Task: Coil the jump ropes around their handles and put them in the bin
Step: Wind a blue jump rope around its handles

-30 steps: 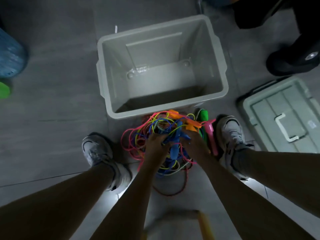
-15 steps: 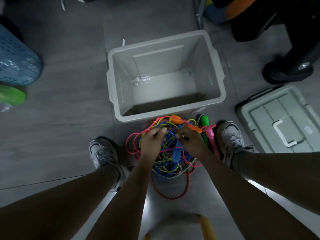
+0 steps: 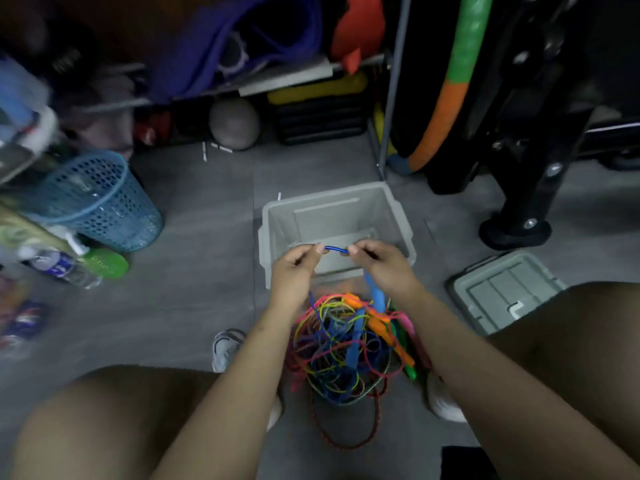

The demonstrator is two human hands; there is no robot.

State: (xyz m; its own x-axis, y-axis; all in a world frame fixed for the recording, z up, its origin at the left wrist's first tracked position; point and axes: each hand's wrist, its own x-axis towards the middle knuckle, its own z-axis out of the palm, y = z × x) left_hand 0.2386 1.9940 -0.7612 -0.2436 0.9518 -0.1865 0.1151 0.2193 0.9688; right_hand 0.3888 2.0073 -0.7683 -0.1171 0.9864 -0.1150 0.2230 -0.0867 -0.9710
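Note:
A tangled pile of jump ropes (image 3: 346, 348) in pink, yellow, blue, orange and green lies on the floor between my feet. Just beyond it stands the grey bin (image 3: 266, 237), with nothing inside it. My left hand (image 3: 294, 271) and my right hand (image 3: 384, 268) are raised in front of the bin, each pinching one end of a short stretch of blue rope (image 3: 336, 250) held taut between them. A blue handle (image 3: 375, 294) hangs below my right hand, and the rope trails down into the pile.
The bin's grey lid (image 3: 502, 292) lies on the floor at right. A blue mesh basket (image 3: 100, 202), a green-capped bottle (image 3: 86, 265) and clutter stand at left. Shelving with gear runs along the back, and a black machine base (image 3: 516, 230) is at right.
Both hands have lifted out of the rope pile, drawing a blue rope up in front of the bin. The camera has tilted up, bringing the shelves and basket into view.

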